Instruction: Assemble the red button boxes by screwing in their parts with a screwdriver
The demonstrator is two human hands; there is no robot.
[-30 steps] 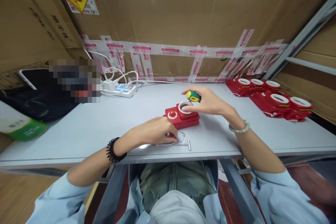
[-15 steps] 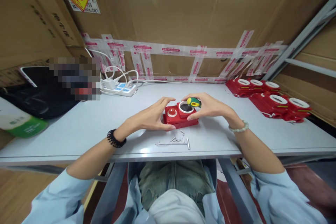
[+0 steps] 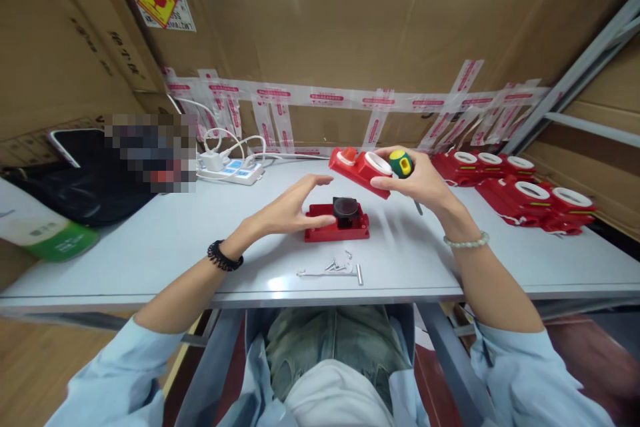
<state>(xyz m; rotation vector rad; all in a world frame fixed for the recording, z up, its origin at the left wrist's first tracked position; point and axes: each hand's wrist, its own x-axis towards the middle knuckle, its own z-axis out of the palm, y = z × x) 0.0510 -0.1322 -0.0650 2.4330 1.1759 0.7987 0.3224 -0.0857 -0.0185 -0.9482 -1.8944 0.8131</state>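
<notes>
My right hand (image 3: 417, 177) holds a red cover (image 3: 357, 170) up above the table, tilted down to the right. The cover bears a white ring and an orange-red dome. A screwdriver (image 3: 401, 163) with a green and yellow handle is tucked in the same hand, its shaft showing below the palm. On the table stands the red base (image 3: 320, 232) of the housing, with a round black part (image 3: 345, 208) in its right half. My left hand (image 3: 295, 207) is at the base's left end, thumb and fingers apart, holding nothing; whether the thumb touches the base I cannot tell.
Several screws (image 3: 334, 265) and a T-shaped metal rod (image 3: 359, 274) lie near the front edge. More red units (image 3: 530, 190) with white rings sit at the right. A white power strip (image 3: 243, 172), a phone (image 3: 75, 143) and a black bag (image 3: 100, 197) are at the left.
My right hand has lifted the red cover off the base, up and to the right, uncovering the black part. My left hand has shifted slightly up and away from the housing.
</notes>
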